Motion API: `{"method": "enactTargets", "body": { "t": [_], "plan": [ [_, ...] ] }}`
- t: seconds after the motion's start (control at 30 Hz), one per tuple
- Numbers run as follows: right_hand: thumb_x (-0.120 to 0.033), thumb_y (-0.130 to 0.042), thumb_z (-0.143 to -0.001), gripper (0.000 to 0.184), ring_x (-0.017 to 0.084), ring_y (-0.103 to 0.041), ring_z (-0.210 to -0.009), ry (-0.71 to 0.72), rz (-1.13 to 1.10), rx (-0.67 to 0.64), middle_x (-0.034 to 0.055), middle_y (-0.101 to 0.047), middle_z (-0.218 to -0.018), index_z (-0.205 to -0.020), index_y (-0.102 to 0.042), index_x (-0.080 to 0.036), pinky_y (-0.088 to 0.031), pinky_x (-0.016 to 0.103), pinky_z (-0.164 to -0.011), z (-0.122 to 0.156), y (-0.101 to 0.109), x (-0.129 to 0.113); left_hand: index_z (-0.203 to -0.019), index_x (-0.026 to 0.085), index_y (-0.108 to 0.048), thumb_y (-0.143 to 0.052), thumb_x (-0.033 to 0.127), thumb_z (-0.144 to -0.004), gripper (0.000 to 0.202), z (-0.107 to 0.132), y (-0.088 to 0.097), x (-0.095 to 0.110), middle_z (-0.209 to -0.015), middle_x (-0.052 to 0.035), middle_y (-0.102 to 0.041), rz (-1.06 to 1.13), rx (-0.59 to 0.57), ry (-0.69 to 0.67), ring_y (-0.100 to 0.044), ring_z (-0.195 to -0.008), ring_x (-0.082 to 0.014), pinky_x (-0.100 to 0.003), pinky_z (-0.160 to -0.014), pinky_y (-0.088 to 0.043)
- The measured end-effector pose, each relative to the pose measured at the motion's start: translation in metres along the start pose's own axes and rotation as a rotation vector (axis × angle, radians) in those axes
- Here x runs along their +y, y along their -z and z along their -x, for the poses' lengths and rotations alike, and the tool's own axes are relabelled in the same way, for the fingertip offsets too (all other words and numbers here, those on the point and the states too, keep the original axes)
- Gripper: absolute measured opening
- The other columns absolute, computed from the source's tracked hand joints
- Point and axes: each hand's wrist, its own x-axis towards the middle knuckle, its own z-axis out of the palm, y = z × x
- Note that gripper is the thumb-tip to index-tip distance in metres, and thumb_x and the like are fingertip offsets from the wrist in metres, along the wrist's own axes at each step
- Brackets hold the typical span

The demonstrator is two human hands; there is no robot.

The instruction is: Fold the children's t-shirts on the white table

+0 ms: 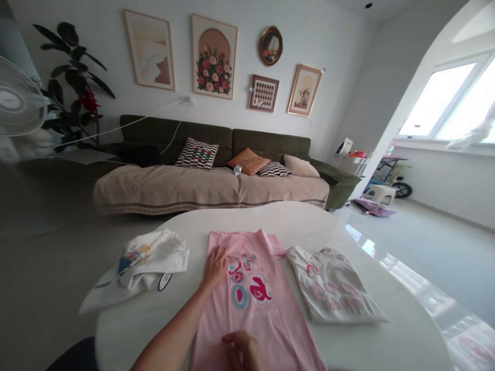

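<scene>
A pink T-shirt with red, blue and white printed figures lies lengthwise on the white table, its sides folded inward and one short sleeve showing at the upper right. My left hand rests flat on its upper left part, fingers stretched out. Lower down, at the near end of the shirt, is my right hand, its fingers bent and somewhat apart, slightly blurred; no cloth shows between them. To the right lies a folded white T-shirt with a rainbow and pink print. A crumpled white garment with a coloured print sits on the left.
The rounded white table holds all the clothes. Behind it stands a green sofa with a beige cover and several cushions. A fan and a plant are at the far left; a white stool stands by the right wall.
</scene>
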Motion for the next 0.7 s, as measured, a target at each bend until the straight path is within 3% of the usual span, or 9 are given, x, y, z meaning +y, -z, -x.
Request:
{"method": "enactTargets", "body": {
  "t": [0.1,0.17,0.27,0.37,0.57,0.7],
  "plan": [
    [-0.034,-0.042,-0.079,0.028,0.015,-0.062,-0.065,-0.223,-0.15,0.225,0.0055,-0.067,-0.074,-0.086,-0.064,-0.018,-0.049,0.025,-0.06,-0.05,0.032,-0.002,-0.124,0.017,-0.046,-0.034,0.022,-0.086,0.041,0.0,-0.003,-0.001,-0.132,-0.0088,-0.044,-0.035,-0.019,-0.014,-0.035,-0.125,-0.0214,-0.04,-0.105,-0.026],
    [-0.034,-0.043,-0.077,0.027,0.015,-0.061,-0.059,-0.312,-0.22,0.287,0.0045,-0.066,-0.069,-0.084,-0.062,-0.016,-0.048,0.024,-0.055,-0.093,0.045,0.005,-0.126,0.017,-0.044,-0.032,0.023,-0.087,0.042,-0.001,-0.006,-0.002,-0.133,-0.0089,-0.043,-0.057,-0.027,-0.007,-0.033,-0.125,-0.0219,-0.041,-0.104,-0.026],
    [-0.033,-0.042,-0.075,0.031,0.014,-0.061,-0.054,-0.371,-0.242,0.339,0.0041,-0.065,-0.067,-0.092,-0.058,-0.013,-0.046,0.022,-0.049,-0.152,0.046,0.022,-0.128,0.017,-0.043,-0.031,0.024,-0.087,0.043,-0.002,-0.009,-0.005,-0.134,-0.0091,-0.041,-0.087,-0.037,0.006,-0.033,-0.125,-0.0232,-0.042,-0.103,-0.028],
    [-0.032,-0.043,-0.073,0.031,0.013,-0.058,-0.048,-0.402,-0.207,0.376,0.0025,-0.063,-0.059,-0.092,-0.057,-0.012,-0.043,0.022,-0.044,-0.187,0.035,0.032,-0.129,0.018,-0.041,-0.03,0.026,-0.088,0.043,-0.002,-0.009,-0.006,-0.135,-0.0072,-0.041,-0.107,-0.049,-0.001,-0.033,-0.125,-0.0219,-0.041,-0.104,-0.027],
    [-0.017,-0.043,-0.069,0.023,0.016,-0.059,-0.069,-0.351,0.03,0.412,0.0072,-0.065,-0.073,-0.081,-0.062,-0.013,-0.043,0.026,-0.067,-0.184,0.023,0.023,-0.128,0.016,-0.041,-0.026,0.021,-0.088,0.043,-0.003,-0.007,-0.005,-0.134,-0.0066,-0.042,-0.119,-0.052,-0.012,-0.032,-0.126,-0.0177,-0.038,-0.106,-0.023],
    [-0.015,-0.04,-0.072,0.027,0.02,-0.058,-0.08,-0.352,0.199,0.364,0.0127,-0.063,-0.083,-0.083,-0.064,-0.012,-0.041,0.03,-0.074,-0.175,0.027,0.016,-0.125,0.024,-0.045,-0.032,0.028,-0.088,0.04,-0.002,-0.004,-0.002,-0.133,-0.0034,-0.044,-0.116,-0.052,0.005,-0.032,-0.126,-0.02,-0.04,-0.104,-0.025]
  ]
}}
